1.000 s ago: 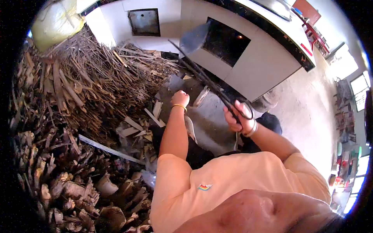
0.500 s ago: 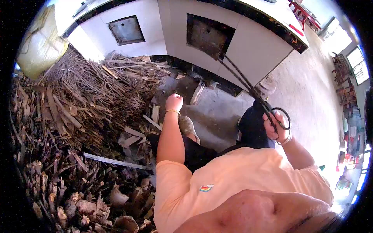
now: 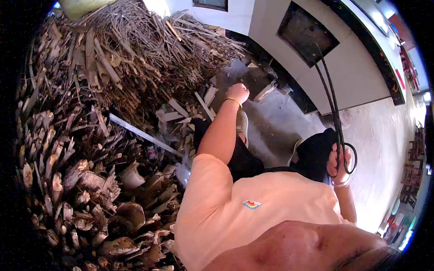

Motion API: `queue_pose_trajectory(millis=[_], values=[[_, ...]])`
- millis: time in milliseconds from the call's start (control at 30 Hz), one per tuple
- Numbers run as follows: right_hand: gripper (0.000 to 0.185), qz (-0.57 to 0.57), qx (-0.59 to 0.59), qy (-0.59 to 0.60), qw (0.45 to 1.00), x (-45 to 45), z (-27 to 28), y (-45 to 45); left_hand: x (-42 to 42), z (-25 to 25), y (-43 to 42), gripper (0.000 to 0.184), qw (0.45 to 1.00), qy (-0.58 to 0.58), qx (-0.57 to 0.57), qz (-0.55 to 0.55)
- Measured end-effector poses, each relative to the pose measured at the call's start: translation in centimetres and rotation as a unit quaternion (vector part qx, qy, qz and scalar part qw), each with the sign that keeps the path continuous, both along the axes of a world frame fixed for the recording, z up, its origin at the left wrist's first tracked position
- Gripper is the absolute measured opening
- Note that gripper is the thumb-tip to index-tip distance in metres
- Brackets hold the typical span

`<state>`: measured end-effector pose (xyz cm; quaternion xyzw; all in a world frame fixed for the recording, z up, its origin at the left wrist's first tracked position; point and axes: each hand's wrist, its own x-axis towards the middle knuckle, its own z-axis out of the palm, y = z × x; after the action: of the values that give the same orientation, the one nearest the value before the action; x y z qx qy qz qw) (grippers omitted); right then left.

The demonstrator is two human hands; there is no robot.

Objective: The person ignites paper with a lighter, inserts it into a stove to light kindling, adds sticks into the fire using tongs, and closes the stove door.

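Long dark metal tongs (image 3: 333,106) are in my right hand (image 3: 340,163), its fingers wrapped round their looped handles. The tips of the tongs lie in front of the dark square stove door (image 3: 307,34) in the white tiled stove (image 3: 357,74). My left hand (image 3: 238,92) is closed in a fist above my left knee, with a yellow band at the wrist. Whether anything is inside that fist is hidden. Near it on the floor are split wood pieces (image 3: 210,95) and a wood block (image 3: 265,91).
A big heap of twigs (image 3: 135,49) and chopped firewood (image 3: 95,180) fills the left side. A pale strip of wood (image 3: 142,134) lies across it. Concrete floor (image 3: 375,135) extends on the right, with stacked chairs (image 3: 411,174) beyond.
The tongs have swung from the left to the right as my right hand moved right and down. The bluish plate at the stove opening is gone from there, and the opening is now covered. The view has shifted.
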<state>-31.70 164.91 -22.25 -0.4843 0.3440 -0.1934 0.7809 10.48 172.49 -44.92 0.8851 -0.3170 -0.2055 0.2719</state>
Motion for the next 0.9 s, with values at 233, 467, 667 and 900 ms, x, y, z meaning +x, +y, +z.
queue_pose_trajectory(millis=[233, 467, 667, 900], values=[[0.054, -0.031, 0.014, 0.011, 0.999, -0.5, 0.1, 0.1, 0.5, 0.4, -0.9, 0.030, 0.996, 0.068, 0.046, -0.028], [0.056, -0.016, -0.001, 0.023, 1.000, -1.3, 0.2, 0.3, 0.0, -0.1, -0.7, 0.029, 0.999, 0.034, 0.018, -0.031], [0.055, 0.008, -0.010, 0.001, 1.000, -1.3, -0.1, 0.3, -0.3, 1.7, -0.1, 0.030, 0.997, 0.059, 0.049, -0.008], [0.056, 0.005, -0.020, 0.001, 1.000, -1.0, -0.1, -0.2, -0.6, 2.0, 0.0, 0.028, 0.997, 0.060, 0.044, -0.004]])
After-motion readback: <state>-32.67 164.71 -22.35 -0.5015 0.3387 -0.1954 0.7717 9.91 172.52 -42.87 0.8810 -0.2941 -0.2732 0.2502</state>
